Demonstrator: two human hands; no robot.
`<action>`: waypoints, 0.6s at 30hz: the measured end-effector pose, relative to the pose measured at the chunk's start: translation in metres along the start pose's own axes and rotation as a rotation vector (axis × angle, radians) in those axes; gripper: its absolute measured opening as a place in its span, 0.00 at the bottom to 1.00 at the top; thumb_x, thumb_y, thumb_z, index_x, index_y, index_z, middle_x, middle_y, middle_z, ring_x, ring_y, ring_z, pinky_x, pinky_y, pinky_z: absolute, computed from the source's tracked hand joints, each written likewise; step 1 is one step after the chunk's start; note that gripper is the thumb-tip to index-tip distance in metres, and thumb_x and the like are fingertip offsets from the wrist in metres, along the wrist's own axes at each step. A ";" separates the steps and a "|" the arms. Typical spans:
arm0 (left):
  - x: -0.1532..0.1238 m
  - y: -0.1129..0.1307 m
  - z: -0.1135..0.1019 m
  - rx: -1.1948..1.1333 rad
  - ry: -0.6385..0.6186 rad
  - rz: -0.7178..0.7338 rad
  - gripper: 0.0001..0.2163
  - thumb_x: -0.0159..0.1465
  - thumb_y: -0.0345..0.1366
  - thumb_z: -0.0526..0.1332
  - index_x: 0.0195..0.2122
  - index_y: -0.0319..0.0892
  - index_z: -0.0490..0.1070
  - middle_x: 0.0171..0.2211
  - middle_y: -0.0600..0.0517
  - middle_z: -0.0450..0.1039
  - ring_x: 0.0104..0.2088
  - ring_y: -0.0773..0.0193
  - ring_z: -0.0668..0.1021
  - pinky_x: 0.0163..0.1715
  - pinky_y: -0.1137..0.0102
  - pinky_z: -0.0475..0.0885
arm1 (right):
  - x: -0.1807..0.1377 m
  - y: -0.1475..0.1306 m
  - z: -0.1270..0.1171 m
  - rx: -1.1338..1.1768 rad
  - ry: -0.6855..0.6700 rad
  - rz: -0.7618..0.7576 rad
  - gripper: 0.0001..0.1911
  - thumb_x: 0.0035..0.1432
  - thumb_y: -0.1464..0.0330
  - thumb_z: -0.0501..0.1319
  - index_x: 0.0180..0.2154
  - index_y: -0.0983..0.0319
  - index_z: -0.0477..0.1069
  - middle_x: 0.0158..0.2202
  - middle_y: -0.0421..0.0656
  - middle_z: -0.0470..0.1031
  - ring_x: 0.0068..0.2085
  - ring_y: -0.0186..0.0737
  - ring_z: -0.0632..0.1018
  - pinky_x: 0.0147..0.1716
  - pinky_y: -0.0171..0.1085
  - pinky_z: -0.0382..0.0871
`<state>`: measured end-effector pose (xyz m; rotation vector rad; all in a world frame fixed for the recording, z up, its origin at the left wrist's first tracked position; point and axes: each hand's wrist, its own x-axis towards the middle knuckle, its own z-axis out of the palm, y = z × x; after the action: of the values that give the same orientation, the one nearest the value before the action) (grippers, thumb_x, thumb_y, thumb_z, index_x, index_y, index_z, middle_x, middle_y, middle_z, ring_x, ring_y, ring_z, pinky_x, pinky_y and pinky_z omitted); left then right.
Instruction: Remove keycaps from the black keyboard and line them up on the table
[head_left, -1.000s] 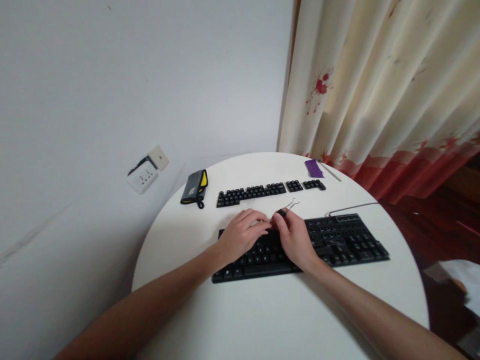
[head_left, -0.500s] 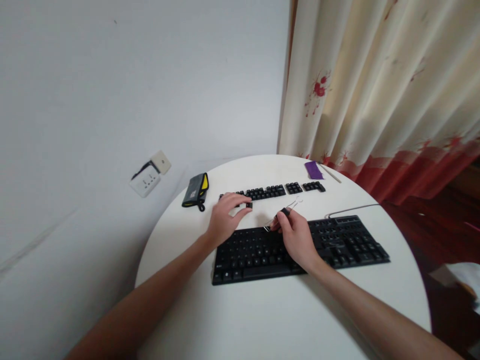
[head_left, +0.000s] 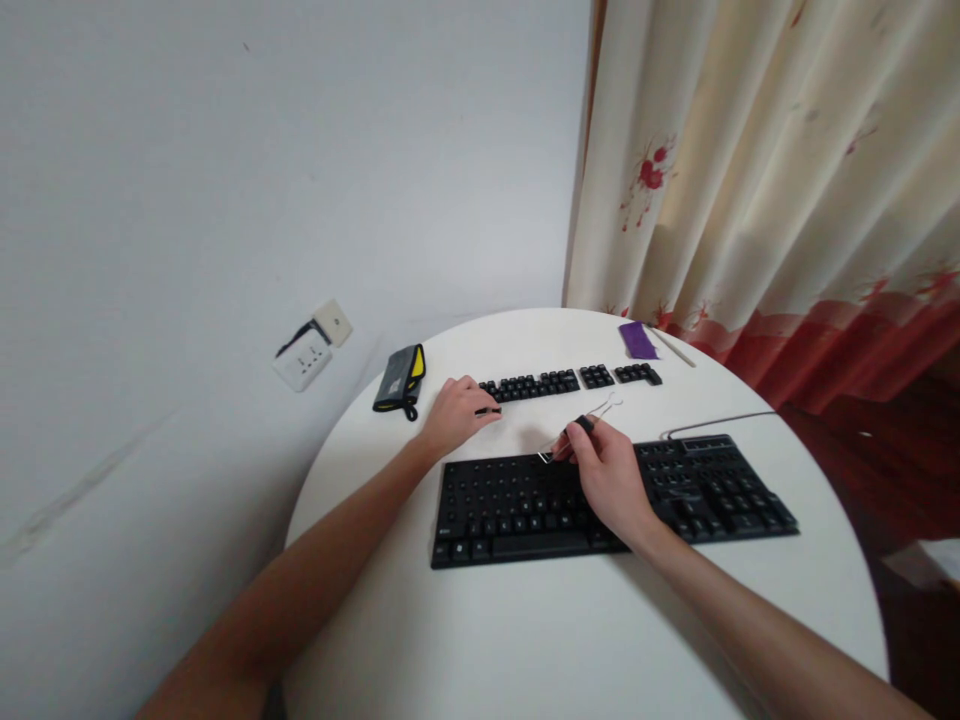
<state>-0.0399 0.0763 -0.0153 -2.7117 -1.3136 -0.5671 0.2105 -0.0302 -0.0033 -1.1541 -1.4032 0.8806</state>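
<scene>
My left hand [head_left: 459, 415] is low over the table at the left end of the loose keycap rows, its thumb and fingers closed around a black keycap [head_left: 488, 411]. The hand covers part of the nearest row. My right hand [head_left: 611, 475] grips a wire keycap puller [head_left: 579, 425] by its black middle. One wire end points up and away, while the other hangs over the top edge of the black keyboard [head_left: 540, 545]. Bare switches show across the keyboard's upper rows, and keycaps sit on its lower rows. Loose black keycaps [head_left: 559, 382] stand in rows behind it.
A grey and yellow pouch [head_left: 401, 378] lies at the table's left edge by the wall. Toward the back right are a purple cloth [head_left: 638, 341] and a thin stick [head_left: 675, 347]. The keyboard's cable [head_left: 720, 420] runs off the right edge of the round white table [head_left: 555, 640].
My left thumb and fingers have drawn closer together around the keycap near the rows. My right hand stays over the keyboard with the puller. The whole view has shifted slightly.
</scene>
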 end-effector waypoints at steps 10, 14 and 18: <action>-0.002 -0.008 0.010 -0.022 0.075 -0.032 0.06 0.62 0.40 0.66 0.33 0.46 0.81 0.44 0.50 0.78 0.44 0.56 0.69 0.45 0.60 0.63 | -0.001 0.000 0.000 -0.029 -0.016 0.008 0.17 0.66 0.61 0.54 0.28 0.62 0.72 0.28 0.43 0.77 0.31 0.40 0.76 0.34 0.38 0.68; -0.003 -0.007 0.011 -0.028 0.100 -0.068 0.04 0.60 0.39 0.68 0.33 0.46 0.80 0.46 0.51 0.75 0.46 0.55 0.69 0.47 0.59 0.65 | -0.002 0.001 0.000 -0.023 -0.034 0.015 0.16 0.66 0.61 0.54 0.29 0.62 0.72 0.28 0.43 0.77 0.31 0.40 0.77 0.35 0.37 0.68; -0.003 -0.004 0.009 -0.019 0.126 -0.154 0.13 0.56 0.39 0.70 0.43 0.47 0.78 0.50 0.50 0.72 0.50 0.51 0.67 0.50 0.57 0.64 | -0.003 0.000 -0.001 -0.042 -0.033 0.019 0.17 0.66 0.61 0.55 0.28 0.62 0.72 0.27 0.42 0.77 0.31 0.39 0.77 0.35 0.36 0.68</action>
<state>-0.0419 0.0790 -0.0253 -2.5563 -1.4993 -0.7544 0.2110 -0.0331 -0.0044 -1.1908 -1.4455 0.8908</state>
